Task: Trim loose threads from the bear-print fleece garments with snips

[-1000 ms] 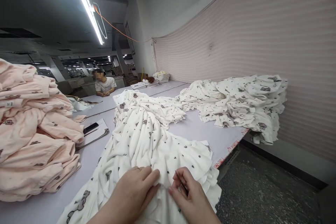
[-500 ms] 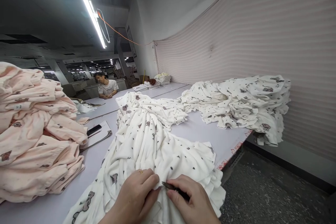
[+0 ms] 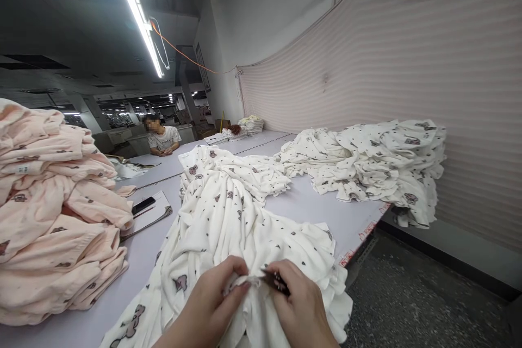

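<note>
We are looking across a long pale table [image 3: 314, 204] running toward a striped curtain wall [image 3: 408, 65]. On it, at our left, a tall stack of pink clothes [image 3: 53, 212] is sitting; one small white tag on it carries writing too small for us to read. At the far right a heap of white printed clothes [image 3: 375, 160] is lying by the table's edge, which bears red markings we cannot make out. A person in a white shirt [image 3: 162, 138] is sitting at the far end.

Spreading down the middle toward us is the white garment [image 3: 228, 217], dotted with small grey figures. Beside it a clipboard [image 3: 149, 212] is lying with a dark phone [image 3: 142, 205] on top.

Our left hand [image 3: 214, 296] is curling in from below, fingers bent and pinching a raised fold of the garment. Our right hand [image 3: 299, 304] is facing it, just beside, fingers closing narrowly around small dark snips [image 3: 274, 280] whose tips are touching that same fold.
</note>
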`<state>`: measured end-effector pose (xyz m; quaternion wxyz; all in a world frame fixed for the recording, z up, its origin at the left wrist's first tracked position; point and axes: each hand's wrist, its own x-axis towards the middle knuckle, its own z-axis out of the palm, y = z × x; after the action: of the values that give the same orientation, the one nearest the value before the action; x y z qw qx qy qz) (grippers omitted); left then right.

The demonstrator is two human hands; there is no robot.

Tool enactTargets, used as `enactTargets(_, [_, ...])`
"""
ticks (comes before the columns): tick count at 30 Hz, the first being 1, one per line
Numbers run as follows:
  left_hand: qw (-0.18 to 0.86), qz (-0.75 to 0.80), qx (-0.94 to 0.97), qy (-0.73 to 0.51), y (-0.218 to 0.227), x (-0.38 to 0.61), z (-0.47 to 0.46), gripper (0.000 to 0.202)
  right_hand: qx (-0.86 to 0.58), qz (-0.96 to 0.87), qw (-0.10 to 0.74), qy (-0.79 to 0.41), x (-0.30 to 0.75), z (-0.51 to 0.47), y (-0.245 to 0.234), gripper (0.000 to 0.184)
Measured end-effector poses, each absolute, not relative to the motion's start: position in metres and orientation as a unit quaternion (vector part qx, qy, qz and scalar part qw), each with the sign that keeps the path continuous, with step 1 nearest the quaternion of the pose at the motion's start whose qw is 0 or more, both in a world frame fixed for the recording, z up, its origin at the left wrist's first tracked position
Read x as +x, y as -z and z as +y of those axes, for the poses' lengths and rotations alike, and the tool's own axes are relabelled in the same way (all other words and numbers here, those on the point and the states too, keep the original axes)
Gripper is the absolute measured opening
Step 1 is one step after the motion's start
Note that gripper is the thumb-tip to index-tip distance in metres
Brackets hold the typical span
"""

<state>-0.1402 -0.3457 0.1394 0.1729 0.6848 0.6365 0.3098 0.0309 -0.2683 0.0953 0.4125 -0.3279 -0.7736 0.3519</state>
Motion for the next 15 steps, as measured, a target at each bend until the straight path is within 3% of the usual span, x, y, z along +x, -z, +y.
enactTargets(5, [0.319, 0.641, 0.598, -0.361, -0.156, -0.143, -0.334, 0.024, -0.290, -0.713, 0.478, -0.423, 0.019, -0.260, -0.103, 0.010])
enactTargets(8, [0.361, 0.619, 0.573, -0.398, -0.154, -0.146, -0.330, 0.028, -0.218, -0.702, 0.529, -0.425, 0.011, -0.263, -0.099, 0.016])
enactTargets(11, [0.354, 0.619, 0.576, -0.399, -0.151, -0.147, -0.330, 0.029, -0.210, -0.714, 0.521, -0.418, 0.002, -0.265, -0.096, 0.012])
enactTargets(15, [0.319, 0.652, 0.573, -0.381, -0.151, -0.148, -0.332, 0.029, -0.259, -0.702, 0.502, -0.434, -0.007, -0.262, -0.104, 0.021])
